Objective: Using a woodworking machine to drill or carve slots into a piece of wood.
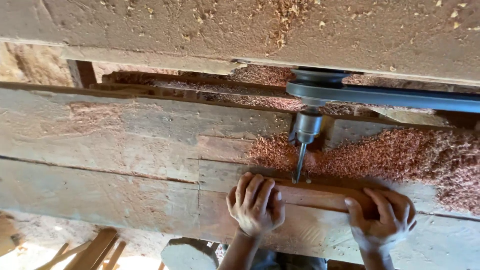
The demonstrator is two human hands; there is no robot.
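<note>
My left hand [255,202] grips the left end of a reddish wooden piece [315,194] that lies flat on the plank bench [125,160]. Over the piece's right end, my right hand [382,217] is wrapped and pressing down. A horizontal drill bit [300,162] in a metal chuck [307,126] points at the far edge of the piece, between my hands. The bit's tip touches the wood. A pulley [317,82] with a dark drive belt [400,97] sits behind the chuck.
Reddish wood shavings [400,157] are heaped on the bench right of the bit and behind it. A thick dusty beam [240,30] runs across the top. Wooden sticks [92,252] and a round grey object [187,255] lie below the bench edge.
</note>
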